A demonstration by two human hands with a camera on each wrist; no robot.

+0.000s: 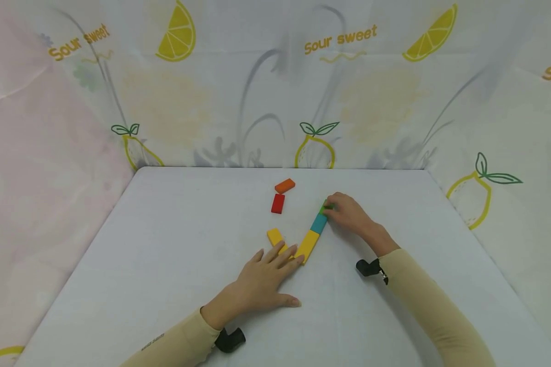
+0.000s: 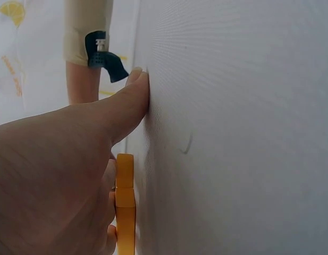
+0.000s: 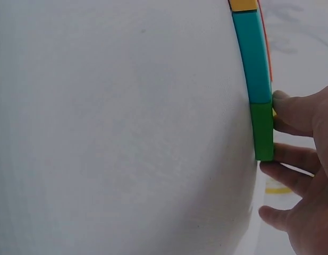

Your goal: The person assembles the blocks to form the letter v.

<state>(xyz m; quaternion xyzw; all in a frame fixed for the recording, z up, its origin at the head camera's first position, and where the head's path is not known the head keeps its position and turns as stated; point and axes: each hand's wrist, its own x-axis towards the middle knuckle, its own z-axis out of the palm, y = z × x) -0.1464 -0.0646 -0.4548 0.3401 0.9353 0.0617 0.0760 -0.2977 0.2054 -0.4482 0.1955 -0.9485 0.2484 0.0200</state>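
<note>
A slanting row on the white tabletop runs from a long yellow block [image 1: 307,245] through a teal block [image 1: 319,223] to a green block [image 1: 322,209] at its far end. My right hand [image 1: 351,216] holds the green block [image 3: 262,132] by its top and end, fingers bent around it. My left hand [image 1: 264,283] lies spread, its fingertips resting on the near ends of the long yellow block and another yellow block [image 1: 274,236]. These fingers partly hide where the yellow blocks meet. From the left wrist, yellow block sides [image 2: 126,220] show beneath the fingers.
Beyond the left hand lie a red block [image 1: 277,204] and an orange block [image 1: 285,186], close together. The white table [image 1: 165,219] ends at a patterned cloth backdrop [image 1: 220,102]. A small black camera [image 1: 230,340] sits at the left wrist, another camera [image 1: 367,267] at the right.
</note>
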